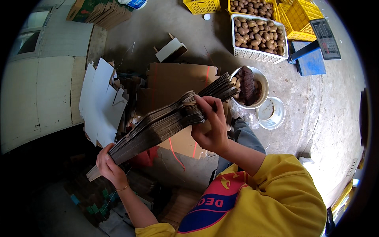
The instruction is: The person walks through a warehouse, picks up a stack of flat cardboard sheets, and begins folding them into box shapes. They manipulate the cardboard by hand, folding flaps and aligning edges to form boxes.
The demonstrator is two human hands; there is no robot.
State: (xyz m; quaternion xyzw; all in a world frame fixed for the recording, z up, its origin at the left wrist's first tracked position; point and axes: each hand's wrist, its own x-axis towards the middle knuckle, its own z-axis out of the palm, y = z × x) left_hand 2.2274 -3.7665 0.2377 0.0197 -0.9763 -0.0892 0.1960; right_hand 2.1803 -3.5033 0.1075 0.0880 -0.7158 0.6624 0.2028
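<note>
Held up on a slant before me is a stack of flattened cardboard pieces (pixel 158 127), seen mostly along its layered edges. My left hand (pixel 110 166) is closed round its lower left end. Higher up, toward the right end, my right hand (pixel 213 124) grips the stack with thumb and fingers, near a notched, bunched part. Beyond that hand the layers fan apart at the tip. Below the stack lies a bundle of flat brown cardboard (pixel 173 81) crossed by red straps. White cardboard sheets (pixel 100 102) stand at its left.
A white crate of brown round produce (pixel 258 53) and a yellow crate (pixel 302 19) stand at the far right, beside a blue scale (pixel 310 61). Nearer are a white bucket (pixel 265 79) and a white basin (pixel 272 114). A small stool (pixel 170 49) lies tipped on the floor.
</note>
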